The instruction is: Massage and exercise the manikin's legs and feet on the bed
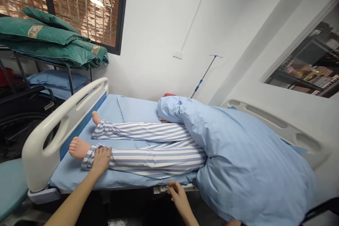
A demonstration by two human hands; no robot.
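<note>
A manikin in blue-and-white striped trousers (148,148) lies on a hospital bed (71,176) with a light blue sheet. Its bare feet (78,147) point toward the white footboard (60,120). My left hand (101,158) rests on the near ankle cuff, fingers curled over the striped cloth. My right hand (177,192) sits at the bed's near edge below the mattress, fingers bent against the frame; what it grips is hidden. A light blue duvet (238,148) is folded back over the upper body.
Folded green blankets (53,37) lie on a dark rack at the left, above a blue pillow (54,79). A wheelchair (18,113) stands beside the footboard. An IV pole (205,74) leans by the white wall. The white headboard (286,127) is at right.
</note>
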